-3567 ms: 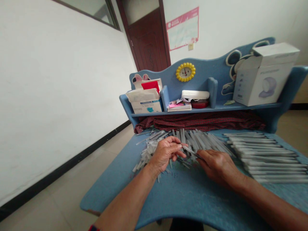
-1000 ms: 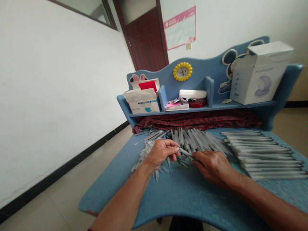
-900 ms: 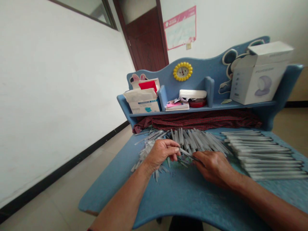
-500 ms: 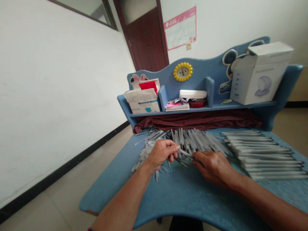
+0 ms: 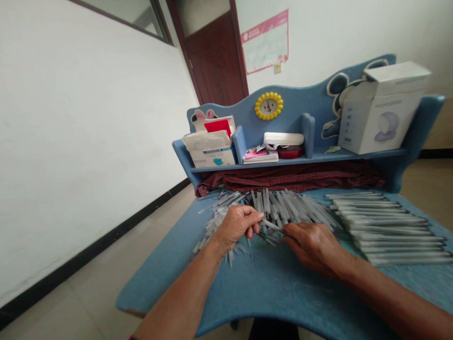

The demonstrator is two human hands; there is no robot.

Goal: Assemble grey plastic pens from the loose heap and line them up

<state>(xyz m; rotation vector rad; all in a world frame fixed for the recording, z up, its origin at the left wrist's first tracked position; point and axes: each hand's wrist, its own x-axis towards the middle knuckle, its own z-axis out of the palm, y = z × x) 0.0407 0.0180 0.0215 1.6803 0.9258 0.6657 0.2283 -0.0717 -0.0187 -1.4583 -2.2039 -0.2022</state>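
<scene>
A slim translucent pen (image 5: pixel 272 226) with a dark right end spans the gap between my two hands. My left hand (image 5: pixel 241 223) is closed, pinching the pale end between thumb and fingertips. My right hand (image 5: pixel 311 243) closes on the dark end, its fingers partly hidden behind the knuckles. Just behind the hands, a loose pile of translucent barrels (image 5: pixel 283 205) covers the table's back part. More short clear pieces (image 5: pixel 212 231) lie scattered beside and under my left wrist. To the right, many similar pens with dark ends (image 5: pixel 392 231) are laid side by side in a stack.
The blue table (image 5: pixel 269 293) has a curved front edge. Along its back lies a red checked cloth (image 5: pixel 290 177) beneath a blue shelf (image 5: pixel 318 156). On the shelf stand a mask box (image 5: pixel 215 157), a red round case (image 5: pixel 290 152) and a white carton (image 5: pixel 382 113).
Almost nothing differs. Both hands keep the same hold on the pen, with only a very slight shift to the left.
</scene>
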